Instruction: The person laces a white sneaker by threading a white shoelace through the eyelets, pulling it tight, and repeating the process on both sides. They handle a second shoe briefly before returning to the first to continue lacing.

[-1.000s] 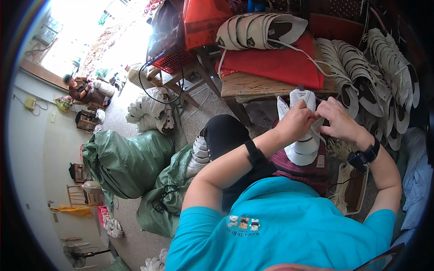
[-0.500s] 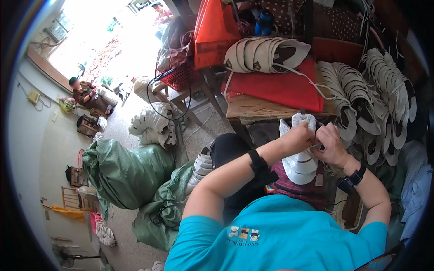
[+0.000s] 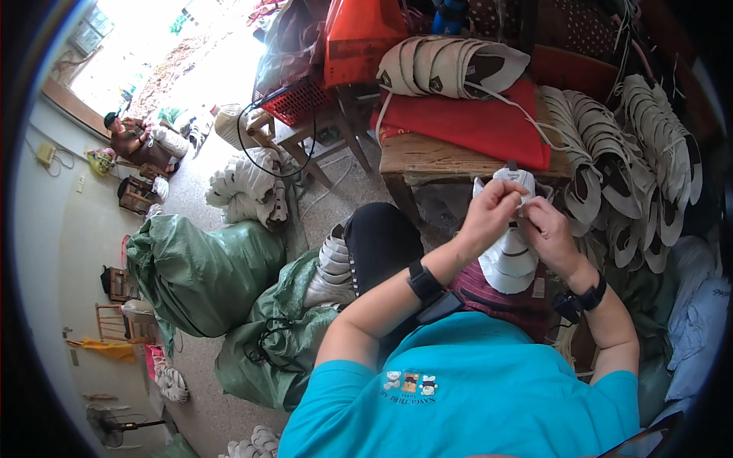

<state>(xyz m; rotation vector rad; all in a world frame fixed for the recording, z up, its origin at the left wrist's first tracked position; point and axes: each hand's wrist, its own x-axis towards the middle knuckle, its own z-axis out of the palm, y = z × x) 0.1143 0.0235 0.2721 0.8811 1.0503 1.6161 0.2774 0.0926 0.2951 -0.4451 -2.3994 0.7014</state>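
angling inward, bare left hand (image 3: 495, 208) and bare right hand (image 3: 547, 229) nearly meet before the brown wooden bench (image 3: 435, 157), fingers curled, what they grip i can't tell; white mesh shoe upper (image 3: 508, 269) sits below them, near the bench's front edge!

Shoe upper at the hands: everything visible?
The white shoe upper lies on maroon striped cloth, its rounded, leather-like toe toward the wearer. The mesh-like tongue points away, ending in a dark tab. The left hand and right hand nearly meet over its middle, hiding it; their exact grip is unclear.
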